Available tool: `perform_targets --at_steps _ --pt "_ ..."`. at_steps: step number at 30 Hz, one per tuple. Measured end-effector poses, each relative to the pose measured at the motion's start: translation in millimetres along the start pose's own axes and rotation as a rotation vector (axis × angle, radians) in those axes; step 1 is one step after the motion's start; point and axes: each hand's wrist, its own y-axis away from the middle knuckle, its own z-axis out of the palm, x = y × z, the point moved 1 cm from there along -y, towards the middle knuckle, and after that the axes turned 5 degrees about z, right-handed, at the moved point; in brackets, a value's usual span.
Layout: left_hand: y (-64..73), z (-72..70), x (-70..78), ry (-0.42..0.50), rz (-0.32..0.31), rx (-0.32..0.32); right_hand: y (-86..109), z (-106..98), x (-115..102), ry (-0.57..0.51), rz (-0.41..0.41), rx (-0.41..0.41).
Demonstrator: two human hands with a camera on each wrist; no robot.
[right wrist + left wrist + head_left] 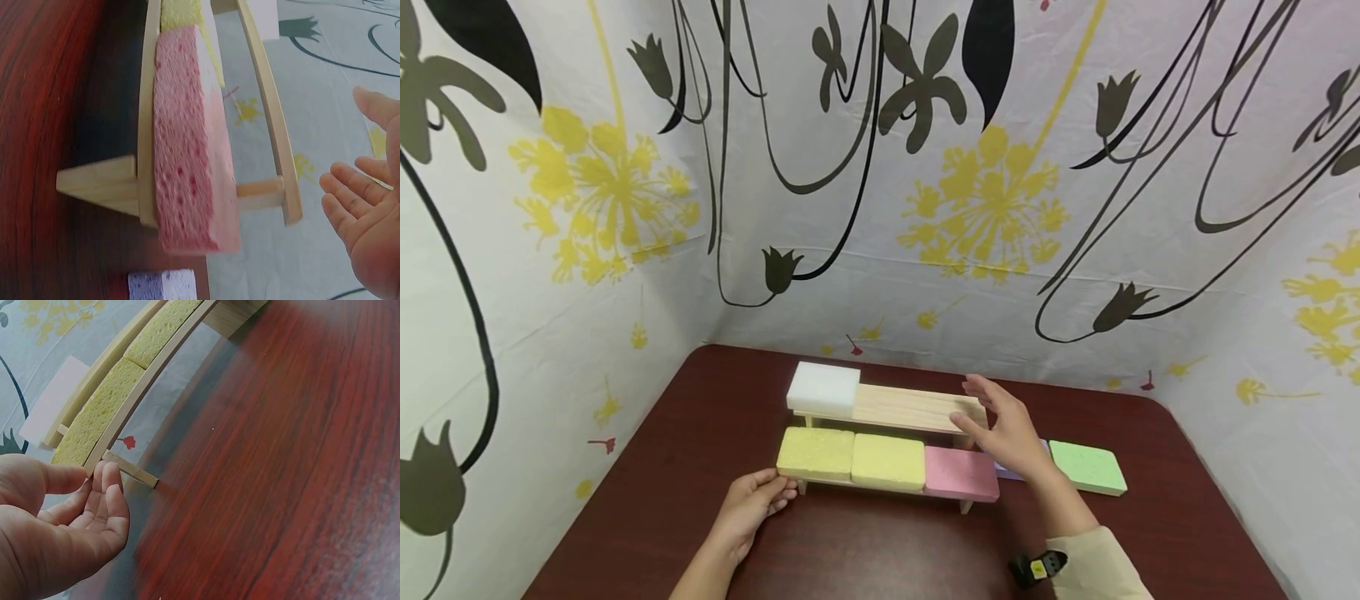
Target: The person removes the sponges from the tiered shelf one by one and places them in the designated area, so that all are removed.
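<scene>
A low wooden stand with a front board and a rear board sits on the table. Along the front board lie a yellow sponge, a second yellow sponge and a pink sponge. The rear board carries a white sponge at its left end; the rest of it is bare wood. My left hand pinches the front board's left corner, thumb at the edge and fingers curled below. Over the rear board's right end hovers my right hand, fingers spread and holding nothing.
Right of the stand, a green sponge lies on the dark red table. A purple sponge is partly hidden behind the right hand and pink sponge in the head view. Patterned white cloth hangs around the table's back and sides.
</scene>
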Motion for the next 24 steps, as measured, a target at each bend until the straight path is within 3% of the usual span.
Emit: perform_targets --at_steps 18,24 --pt "1.2 -1.5 0.7 0.001 0.007 -0.001 -22.2 33.1 -22.2 -0.052 -0.061 -0.089" --pt "0.7 -1.2 0.3 -0.009 0.003 -0.004 -27.0 37.2 -28.4 -0.045 -0.046 -0.099"
